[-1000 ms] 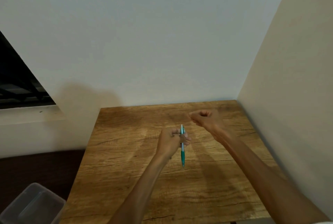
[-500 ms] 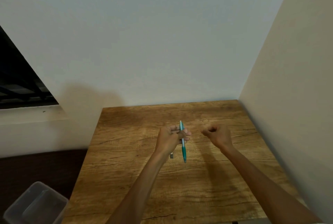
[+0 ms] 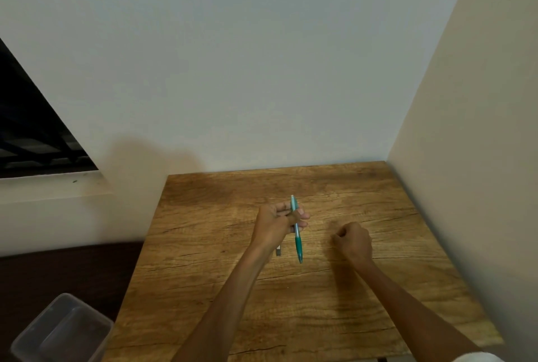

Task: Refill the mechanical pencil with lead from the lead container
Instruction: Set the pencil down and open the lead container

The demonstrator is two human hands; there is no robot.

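My left hand [image 3: 276, 223] is closed around a teal mechanical pencil [image 3: 297, 238] and holds it above the wooden table [image 3: 291, 303]. The pencil stands nearly upright, its clear upper end away from me and its dark green grip and tip pointing down toward me. My right hand [image 3: 353, 242] is curled into a fist, low over the table to the right of the pencil and apart from it. I see nothing in the fist, and its inside is hidden. A small grey piece [image 3: 278, 251] lies on the table, partly hidden by my left wrist.
The table fits into a corner, with a wall [image 3: 262, 70] behind it and another wall [image 3: 480, 157] along its right edge. A clear plastic box [image 3: 62, 329] sits low at the left, beyond the table's left edge. A dark window opening [image 3: 26, 134] is at the far left.
My right hand has come down and to the right, away from the pencil's upper end, toward the table. My left hand has kept the pencil almost still. The grey piece came into view.
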